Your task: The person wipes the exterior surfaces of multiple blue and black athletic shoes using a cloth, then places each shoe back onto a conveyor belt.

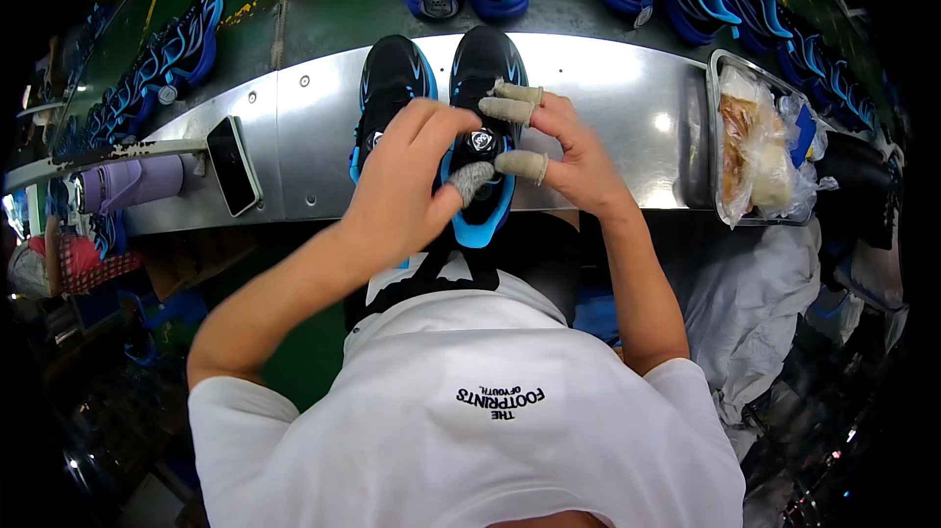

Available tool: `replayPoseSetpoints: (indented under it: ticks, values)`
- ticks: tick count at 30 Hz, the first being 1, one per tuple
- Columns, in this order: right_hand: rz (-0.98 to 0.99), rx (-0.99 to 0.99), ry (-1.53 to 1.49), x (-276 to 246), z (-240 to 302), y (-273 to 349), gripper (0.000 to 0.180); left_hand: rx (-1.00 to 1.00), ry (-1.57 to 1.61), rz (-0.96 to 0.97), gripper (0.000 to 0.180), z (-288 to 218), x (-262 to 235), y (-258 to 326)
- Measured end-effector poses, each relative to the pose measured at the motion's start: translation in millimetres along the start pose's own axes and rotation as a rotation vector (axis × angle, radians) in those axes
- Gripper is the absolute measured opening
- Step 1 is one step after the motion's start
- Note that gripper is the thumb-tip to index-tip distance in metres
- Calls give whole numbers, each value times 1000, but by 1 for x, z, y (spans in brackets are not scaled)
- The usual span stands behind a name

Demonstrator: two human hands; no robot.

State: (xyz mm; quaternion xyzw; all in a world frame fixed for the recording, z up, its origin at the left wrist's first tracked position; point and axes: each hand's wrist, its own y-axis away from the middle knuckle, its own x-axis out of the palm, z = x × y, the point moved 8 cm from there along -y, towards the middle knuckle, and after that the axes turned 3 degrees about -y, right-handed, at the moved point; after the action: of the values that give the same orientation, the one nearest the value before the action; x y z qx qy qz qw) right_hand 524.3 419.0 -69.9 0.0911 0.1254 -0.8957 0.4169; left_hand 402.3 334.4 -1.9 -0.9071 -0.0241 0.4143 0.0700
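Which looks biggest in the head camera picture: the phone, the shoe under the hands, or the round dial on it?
Largest to smallest, as they look:
1. black and blue shoe, partly hidden by the left hand and right hand
2. phone
3. round dial

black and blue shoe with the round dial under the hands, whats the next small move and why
Probably turn the round dial on the black and blue shoe. Both hands sit on it already: the left hand has its grey-capped thumb just below the dial, and the right hand has capped fingertips beside it. The second black and blue shoe lies untouched alongside.
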Motion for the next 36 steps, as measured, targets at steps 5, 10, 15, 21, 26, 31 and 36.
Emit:
replayPoseSetpoints:
  ticks: [5,10,15,21,26,31,36]
  values:
    - [48,42,23,10,11,-10,41,-795,876,265,29,22,48,64]
    - [39,141,164,15,23,-15,33,-901,1315,154,32,34,68,73]
    - [-154,96,375,19,30,-8,28,-906,1330,75,31,33,67,70]
    - [-139,2,258,10,22,-2,32,-246,367,34,27,16,-2,46]
    - [-187,16,167,3,39,-18,26,-256,-130,-278,31,79,-34,34]
    - [-147,54,136,1,31,-27,23,-263,518,49,49,99,-16,33]
    - [-136,92,68,3,26,-32,21,-275,61,-18,44,84,-20,27]
